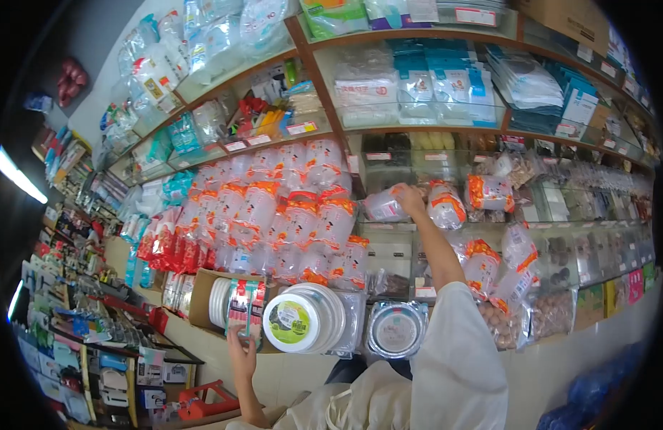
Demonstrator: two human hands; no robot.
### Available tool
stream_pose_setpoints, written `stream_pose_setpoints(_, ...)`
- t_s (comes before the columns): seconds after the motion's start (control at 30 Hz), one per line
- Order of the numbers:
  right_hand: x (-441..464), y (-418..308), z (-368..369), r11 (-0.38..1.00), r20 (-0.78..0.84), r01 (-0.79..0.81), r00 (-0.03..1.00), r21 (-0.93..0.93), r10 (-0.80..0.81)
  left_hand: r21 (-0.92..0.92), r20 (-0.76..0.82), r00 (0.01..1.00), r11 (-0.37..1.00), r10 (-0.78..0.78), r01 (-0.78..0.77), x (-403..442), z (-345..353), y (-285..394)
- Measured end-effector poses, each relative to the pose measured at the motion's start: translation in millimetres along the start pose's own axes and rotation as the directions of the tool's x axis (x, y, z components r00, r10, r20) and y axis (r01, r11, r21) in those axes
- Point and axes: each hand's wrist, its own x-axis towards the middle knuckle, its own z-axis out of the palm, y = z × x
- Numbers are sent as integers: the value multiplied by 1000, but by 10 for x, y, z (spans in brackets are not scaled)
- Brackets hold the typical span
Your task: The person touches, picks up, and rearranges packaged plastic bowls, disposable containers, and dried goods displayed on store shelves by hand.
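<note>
My right hand point(411, 200) reaches up to the shelf, its fingers closed on the end of a clear plastic-wrapped pack point(384, 206) with a pinkish label. Just right of it lies a similar wrapped pack point(446, 206) with orange and red print. Low at the left, my left hand point(241, 352) rests by the lower edge of a pink-and-white striped packet point(245, 308), fingers partly apart and holding nothing that I can see. That packet stands in a cardboard box point(200, 301) beside stacked white discs. A round white tub with a green label point(292, 320) sits to its right.
Rows of orange-printed wrapped packs point(297, 218) fill the shelf on the left. More such packs point(482, 269) lie right of my arm. Foil-like round containers point(396, 330) stand near my body. A red stool point(202, 401) is on the floor at lower left.
</note>
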Motion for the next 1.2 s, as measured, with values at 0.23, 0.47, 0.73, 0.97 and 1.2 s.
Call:
stream_pose_setpoints(0.23, 182, 170, 8, 986, -51, -163, 985, 17, 164, 17, -163, 964, 977, -208, 214, -633, -406, -89)
stream_pose_setpoints(0.47, 249, -181, -554, 936, -332, 66, 942, 345, 56, -40, -186, 960, 977, -211, 207, -628, -392, -13)
stream_pose_setpoints(0.73, -1484, -1981, -1178, 855, -623, 430, 763, 292, -171, -508, 159, 986, 860, 47, 41, 205, 366, 893)
stream_pose_setpoints(0.97, -2991, -2428, -684, 814, -180, 477, 879, 330, -442, -707, 700, 686, 58, 199, 705, 526, 1155, 1281)
stream_pose_setpoints(1.2, -3081, -2868, -687, 821, 127, 511, 824, 254, -552, -784, 602, 771, -29, 207, 620, 623, 1113, 1190)
